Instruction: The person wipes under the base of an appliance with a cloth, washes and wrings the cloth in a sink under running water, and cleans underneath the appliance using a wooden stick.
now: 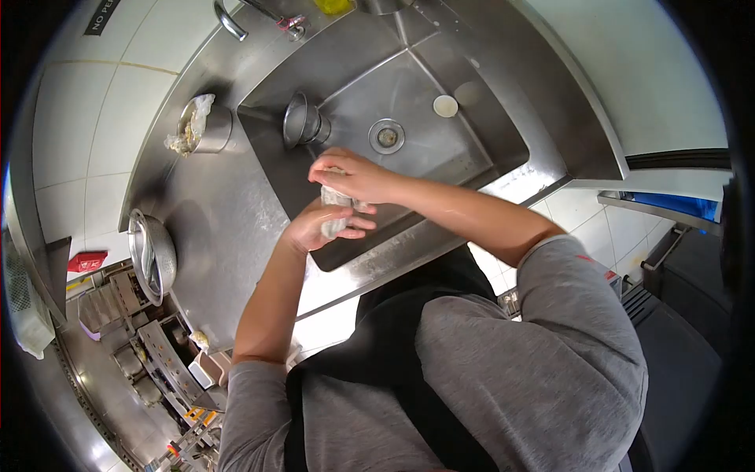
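Note:
Both hands meet above the near left edge of the steel sink [495, 149]. Between them is a white, crumpled, soft-looking piece [333, 206]; whether it is cloth, paper or something else I cannot make out. My left hand [311, 225] supports it from below, its fingers partly curled and pointing right. My right hand [354, 175] closes over the top of it, fingers bent around the upper end. Just beyond the hands, a metal bowl [300, 119] lies tipped on its side against the sink's left wall.
Inside the sink are a drain [387, 137] and a small white round container [445, 106]. A tap [230, 22] rises behind. On the left counter stand a steel pot [214, 130] with a plastic bag and scraps, and a metal colander [161, 256].

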